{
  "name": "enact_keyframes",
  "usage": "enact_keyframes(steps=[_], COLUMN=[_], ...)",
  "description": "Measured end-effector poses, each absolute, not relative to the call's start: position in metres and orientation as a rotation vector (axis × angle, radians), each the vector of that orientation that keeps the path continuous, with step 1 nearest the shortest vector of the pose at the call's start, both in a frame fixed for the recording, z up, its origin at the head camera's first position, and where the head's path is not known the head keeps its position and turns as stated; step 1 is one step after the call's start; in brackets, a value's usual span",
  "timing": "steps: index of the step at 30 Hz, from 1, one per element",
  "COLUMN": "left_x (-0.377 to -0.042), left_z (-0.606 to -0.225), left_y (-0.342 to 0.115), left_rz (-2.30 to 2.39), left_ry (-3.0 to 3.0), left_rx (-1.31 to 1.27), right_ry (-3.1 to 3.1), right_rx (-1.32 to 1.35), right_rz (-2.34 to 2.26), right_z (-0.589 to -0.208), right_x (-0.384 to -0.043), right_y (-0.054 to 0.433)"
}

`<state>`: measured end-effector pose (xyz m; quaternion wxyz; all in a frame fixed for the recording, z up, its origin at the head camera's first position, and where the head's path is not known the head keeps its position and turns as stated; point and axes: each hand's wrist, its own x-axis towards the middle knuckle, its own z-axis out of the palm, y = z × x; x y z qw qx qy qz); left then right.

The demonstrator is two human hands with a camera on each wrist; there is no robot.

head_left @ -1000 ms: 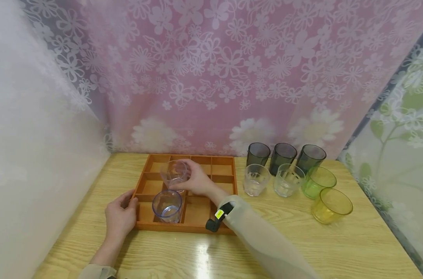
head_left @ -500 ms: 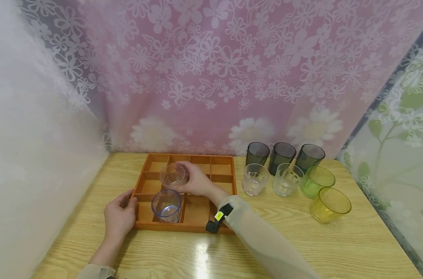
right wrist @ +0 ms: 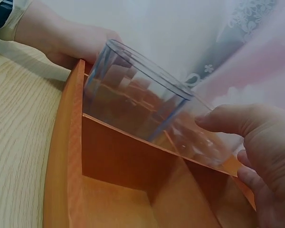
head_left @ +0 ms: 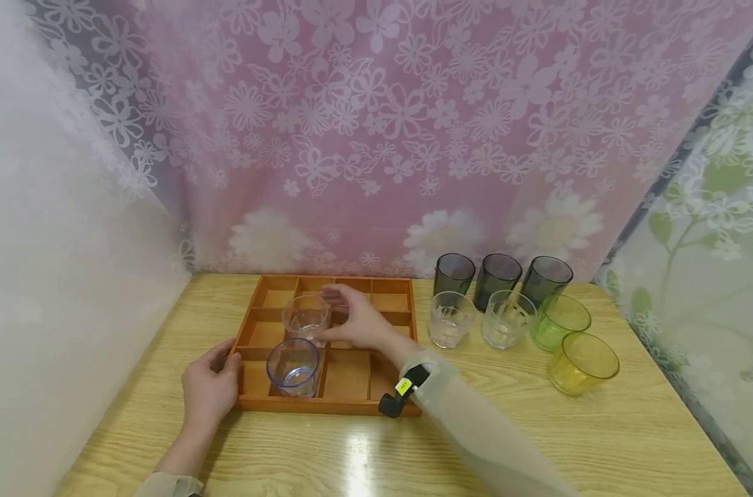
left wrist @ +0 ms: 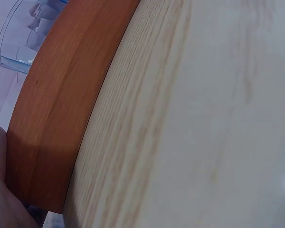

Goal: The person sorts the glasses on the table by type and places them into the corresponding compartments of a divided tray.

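Observation:
A clear glass (head_left: 304, 319) stands in a middle-row compartment of the wooden divided tray (head_left: 333, 407). My right hand (head_left: 362, 323) is just to its right, fingers loosened and spread, with the thumb close to the glass in the right wrist view. Nearer me, a clear glass with a blue rim (head_left: 293, 369) sits in the front row, partly overlapping the first glass. My left hand (head_left: 211, 386) holds the tray's left side, thumb over the edge and fingers outside. In the left wrist view, part of the left hand (left wrist: 4, 194) shows by the tray corner.
Right of the tray stand several glasses: dark grey tumblers (head_left: 499, 281) at the back, two clear glasses (head_left: 451, 321) before them, then a green glass (head_left: 560, 323) and a yellow glass (head_left: 583, 364). A flowered pink curtain (head_left: 364, 172) hangs behind the wooden table (head_left: 277, 455).
The clear glass has come down into its compartment and stands more upright. My right hand has loosened from it and shifted slightly right. The left hand keeps its hold on the tray.

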<state>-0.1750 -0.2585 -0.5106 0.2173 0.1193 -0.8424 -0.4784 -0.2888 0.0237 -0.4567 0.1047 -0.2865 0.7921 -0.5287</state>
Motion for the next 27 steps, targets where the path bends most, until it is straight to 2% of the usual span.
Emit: enact_keyframes(steps=[27], left_x=[-0.174], left_z=[-0.511], left_y=[-0.257], left_rz=[-1.302], left_ry=[-2.350], left_rx=[0.332], right_ry=[2.389], right_rx=[-0.811], right_rz=[-1.795], right_z=[-0.420], right_x=[-0.255], right_y=[0.150])
